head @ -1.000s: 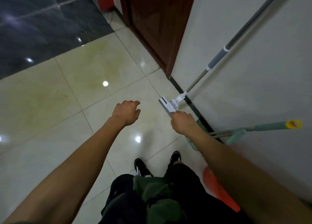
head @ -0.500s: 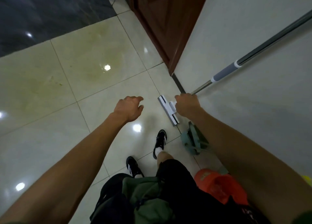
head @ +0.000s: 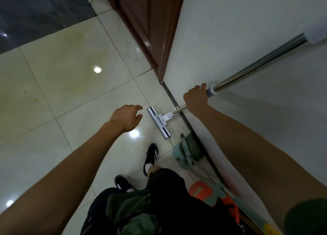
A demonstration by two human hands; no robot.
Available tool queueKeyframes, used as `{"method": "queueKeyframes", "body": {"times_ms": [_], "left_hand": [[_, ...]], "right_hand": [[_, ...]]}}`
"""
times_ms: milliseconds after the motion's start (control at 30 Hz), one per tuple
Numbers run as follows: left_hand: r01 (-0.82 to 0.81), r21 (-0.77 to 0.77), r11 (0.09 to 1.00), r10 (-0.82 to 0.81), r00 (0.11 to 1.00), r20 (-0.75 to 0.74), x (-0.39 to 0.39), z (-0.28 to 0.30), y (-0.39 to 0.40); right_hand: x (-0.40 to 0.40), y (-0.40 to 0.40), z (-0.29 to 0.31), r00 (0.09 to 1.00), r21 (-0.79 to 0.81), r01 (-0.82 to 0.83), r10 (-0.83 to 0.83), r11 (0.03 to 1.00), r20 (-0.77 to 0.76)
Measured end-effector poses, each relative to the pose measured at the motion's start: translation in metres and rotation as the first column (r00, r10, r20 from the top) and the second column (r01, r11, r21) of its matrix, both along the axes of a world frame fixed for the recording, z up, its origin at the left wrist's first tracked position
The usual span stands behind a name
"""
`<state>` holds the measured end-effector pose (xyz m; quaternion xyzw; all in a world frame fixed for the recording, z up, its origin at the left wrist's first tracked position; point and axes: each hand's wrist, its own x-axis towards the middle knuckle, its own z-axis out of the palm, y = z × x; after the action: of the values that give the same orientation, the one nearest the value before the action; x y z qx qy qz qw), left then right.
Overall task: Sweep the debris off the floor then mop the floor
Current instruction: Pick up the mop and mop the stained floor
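"Mop [head: 177,111] first: where is it, and why there?"

"Its white flat head [head: 158,122] lies on the floor tiles [head: 53,78], just out from the wall [head: 230,39], and the metal shaft slants up along that wall. My guess is it was propped there to keep it out of the way, and now it's being taken up."

"Who has it?"

"The right hand [head: 195,100] grips the shaft low, close to the wall, at the grey collar. Fingers are curled round the pole, thumb tip showing on top. A low grip like that probably steadies the head while the shaft comes off the wall."

"And the other?"

"The left hand [head: 127,117] hovers over the tiles, further from the wall than the head. It holds nothing; fingers loosely bent and slightly apart, likely ready to take the shaft as a second grip."

"Anything else by the wall?"

"A green dustpan [head: 187,151] with its broom handle [head: 254,211] leans at the wall's foot, nearer the person's shoes. That suggests sweeping is finished and mopping comes next."
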<state>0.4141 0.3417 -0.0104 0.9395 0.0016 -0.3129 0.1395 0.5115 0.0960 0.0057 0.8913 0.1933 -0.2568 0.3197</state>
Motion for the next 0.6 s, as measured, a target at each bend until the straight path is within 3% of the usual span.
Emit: {"method": "queueKeyframes", "body": {"times_ms": [167, 433, 600], "left_hand": [[-0.019, -0.020, 1.000, 0.019, 1.000, -0.017, 0.005, -0.006, -0.006], [-0.027, -0.037, 0.999, 0.025, 0.998, -0.057, -0.004, -0.010, -0.006], [-0.060, -0.050, 0.997, 0.057, 0.997, -0.059, -0.016, -0.007, 0.001]], "right_hand": [[0.005, -0.003, -0.005, 0.999, -0.112, -0.024, 0.020, 0.993, -0.040], [-0.004, -0.003, -0.011, 0.998, -0.145, -0.046, 0.040, 0.988, -0.048], [-0.014, 0.008, -0.009, 0.989, -0.150, -0.145, 0.138, 0.978, -0.058]]}}
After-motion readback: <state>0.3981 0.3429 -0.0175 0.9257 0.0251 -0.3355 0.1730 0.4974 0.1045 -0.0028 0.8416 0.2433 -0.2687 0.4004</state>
